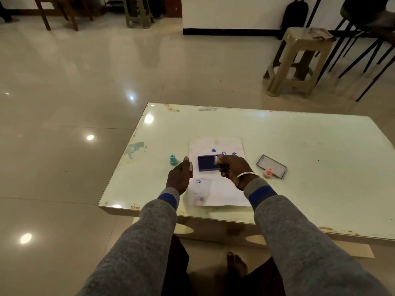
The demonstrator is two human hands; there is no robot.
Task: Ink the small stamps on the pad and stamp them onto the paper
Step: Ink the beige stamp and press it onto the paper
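A white paper (224,193) lies on the pale table (299,150), with several blue stamp prints (223,154) on it. On the paper rests a blue ink pad (205,163). My right hand (234,167) grips a small whitish stamp (216,160), its end down at the pad's right edge. My left hand (180,175) hovers left of the pad, held edge-on with fingers together and nothing seen in it. A teal stamp (173,159) stands just left of that hand. A pink stamp (268,172) stands to the right, against the pad's lid.
The ink pad's lid (272,165) lies open-side up at the right of the paper. A plastic stool (299,60) and dark chair legs (363,56) stand on the tiled floor beyond the table's far right. The table's near edge (192,214) is chipped.
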